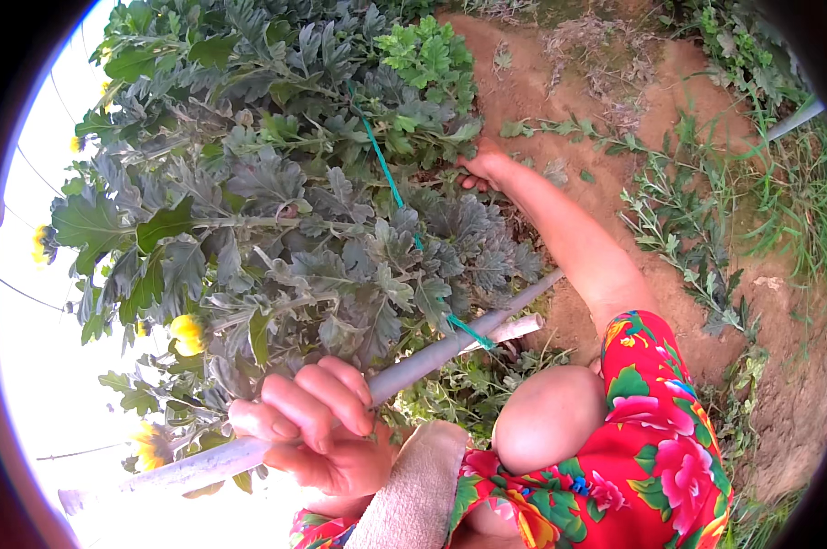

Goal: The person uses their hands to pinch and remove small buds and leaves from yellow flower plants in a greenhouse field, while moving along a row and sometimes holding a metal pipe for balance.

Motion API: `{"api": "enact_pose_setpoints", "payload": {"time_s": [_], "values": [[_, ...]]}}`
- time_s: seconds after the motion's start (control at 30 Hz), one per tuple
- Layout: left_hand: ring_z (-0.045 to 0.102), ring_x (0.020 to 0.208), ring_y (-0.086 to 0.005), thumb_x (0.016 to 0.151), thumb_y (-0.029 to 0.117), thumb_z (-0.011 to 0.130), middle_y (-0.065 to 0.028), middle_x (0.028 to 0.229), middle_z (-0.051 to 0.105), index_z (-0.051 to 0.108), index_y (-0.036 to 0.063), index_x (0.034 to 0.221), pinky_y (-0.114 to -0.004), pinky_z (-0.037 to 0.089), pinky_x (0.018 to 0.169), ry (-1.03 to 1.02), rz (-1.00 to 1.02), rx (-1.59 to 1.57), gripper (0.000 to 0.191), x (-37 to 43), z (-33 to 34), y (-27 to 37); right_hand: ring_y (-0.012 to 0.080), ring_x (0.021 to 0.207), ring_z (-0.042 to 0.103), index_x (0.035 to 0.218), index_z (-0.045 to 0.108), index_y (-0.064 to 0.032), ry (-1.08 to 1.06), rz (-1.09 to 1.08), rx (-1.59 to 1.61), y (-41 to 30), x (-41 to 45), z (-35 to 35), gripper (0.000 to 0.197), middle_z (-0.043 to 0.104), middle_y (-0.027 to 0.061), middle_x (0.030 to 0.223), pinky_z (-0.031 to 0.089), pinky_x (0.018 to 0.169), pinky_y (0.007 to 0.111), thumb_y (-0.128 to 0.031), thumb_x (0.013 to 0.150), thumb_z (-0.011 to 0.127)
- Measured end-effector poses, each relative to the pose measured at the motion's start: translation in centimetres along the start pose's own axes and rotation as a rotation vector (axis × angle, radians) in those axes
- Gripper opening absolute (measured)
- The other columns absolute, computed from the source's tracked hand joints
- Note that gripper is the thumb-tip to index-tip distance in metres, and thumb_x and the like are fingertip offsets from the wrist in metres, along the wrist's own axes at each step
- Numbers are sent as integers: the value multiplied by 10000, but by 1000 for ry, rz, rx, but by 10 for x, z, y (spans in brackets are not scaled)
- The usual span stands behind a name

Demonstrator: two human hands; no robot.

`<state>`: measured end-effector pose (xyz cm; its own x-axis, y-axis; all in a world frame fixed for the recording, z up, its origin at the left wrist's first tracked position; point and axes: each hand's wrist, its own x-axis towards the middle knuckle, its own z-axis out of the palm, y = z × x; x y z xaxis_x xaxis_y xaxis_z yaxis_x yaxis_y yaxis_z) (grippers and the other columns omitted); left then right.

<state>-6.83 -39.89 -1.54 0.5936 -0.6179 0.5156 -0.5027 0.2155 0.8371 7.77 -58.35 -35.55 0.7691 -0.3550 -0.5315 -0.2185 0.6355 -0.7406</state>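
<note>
My left hand (324, 425) is wrapped around a grey pole (441, 353) that runs slantwise along the plants. At the foot of the leafy chrysanthemum plants (304, 206), my right hand (481, 168) has its fingers curled around a stem close to the soil; leaves partly cover the grip. The plants lean towards the left of the view and carry a few yellow blooms (188, 334). A green twine (384, 165) runs across the stems and is tied to the pole near a short pale stake (516, 328).
Brown soil (585, 171) stretches along the right, with uprooted or cut stems (688, 254) and grass (798, 192) on it. A rounded bare shape (551, 418), perhaps a knee, shows beside the red floral clothing (660, 453). A pale cloth (413, 491) covers part of the left forearm.
</note>
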Motion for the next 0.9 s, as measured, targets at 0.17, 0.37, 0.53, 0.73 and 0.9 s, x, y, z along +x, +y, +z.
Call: {"api": "enact_pose_setpoints", "payload": {"time_s": [0.17, 0.37, 0.53, 0.73, 0.9], "values": [[399, 497, -88, 1037, 416, 458, 39, 677, 379, 385, 140, 966, -244, 331, 519, -19, -5, -47, 294, 4, 15, -6, 251, 645, 706, 1115, 660, -64, 9, 13, -325, 42, 38, -44, 370, 718, 129, 889, 518, 473, 386, -332, 868, 597], [391, 485, -87, 1027, 421, 481, 49, 675, 380, 377, 148, 951, -247, 330, 511, 4, -2, -24, 301, 0, 0, -2, 345, 936, 679, 1167, 649, -190, 197, -272, -1391, 55, -10, -71, 336, 702, 155, 991, 546, 811, 446, -258, 841, 601], [378, 476, -69, 1013, 436, 502, 51, 660, 358, 370, 152, 923, -228, 308, 488, 20, -11, 21, 326, 2, 3, 1, 326, 876, 679, 1036, 639, -135, 609, -497, -1433, 15, -87, -204, 207, 688, 144, 875, 549, 736, 448, -115, 853, 545], [362, 472, -76, 1020, 430, 490, 35, 666, 349, 337, 165, 907, -238, 304, 487, 65, 22, 13, 326, 0, 14, 2, 241, 1120, 642, 1236, 619, -94, 1071, 346, -1811, -21, -175, -323, 369, 620, 127, 1262, 542, 864, 466, -109, 870, 581], [440, 451, -125, 1041, 373, 455, 10, 671, 409, 347, 128, 984, -271, 395, 468, 106, 42, -22, 273, -5, 11, -9, 338, 1200, 579, 1262, 593, -47, 384, -647, -1034, -61, -105, -187, 419, 596, 200, 1307, 464, 1028, 438, -127, 852, 626]]}}
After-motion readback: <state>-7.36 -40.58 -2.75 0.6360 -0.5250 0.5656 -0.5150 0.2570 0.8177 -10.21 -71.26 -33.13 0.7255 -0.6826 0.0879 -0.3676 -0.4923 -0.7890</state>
